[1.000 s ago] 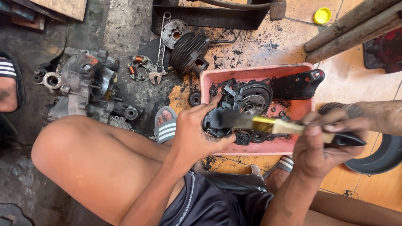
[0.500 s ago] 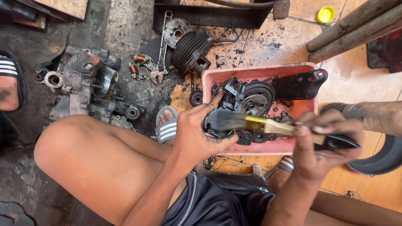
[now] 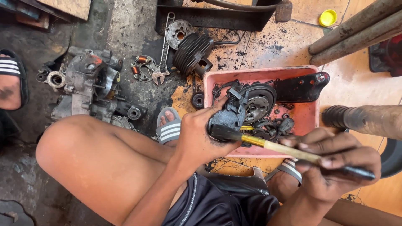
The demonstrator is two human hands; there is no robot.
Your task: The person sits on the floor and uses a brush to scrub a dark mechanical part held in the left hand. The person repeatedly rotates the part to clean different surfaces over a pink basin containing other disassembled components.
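My left hand [image 3: 200,138] grips a small black, greasy engine part [image 3: 228,113] over the near left corner of a pink plastic tray [image 3: 301,115]. My right hand [image 3: 335,167] holds a paintbrush [image 3: 272,145] with a yellow-and-black handle; its dark bristles touch the part at my left fingers. Both hands are smeared with black grease. The tray holds a round clutch-like disc [image 3: 259,100], a black cover plate [image 3: 301,87] and several small dirty parts.
On the stained floor lie a grey engine casing [image 3: 90,90], a finned black cylinder [image 3: 193,53], a wrench [image 3: 161,62] and a round plate [image 3: 179,32]. Wooden poles [image 3: 356,35] and a yellow cap [image 3: 327,17] are at top right. Another person's sandalled foot [image 3: 10,81] is at left.
The hands, part and brush stay together over the tray's near edge; the brush has shifted slightly along the part. The view has drifted a little.
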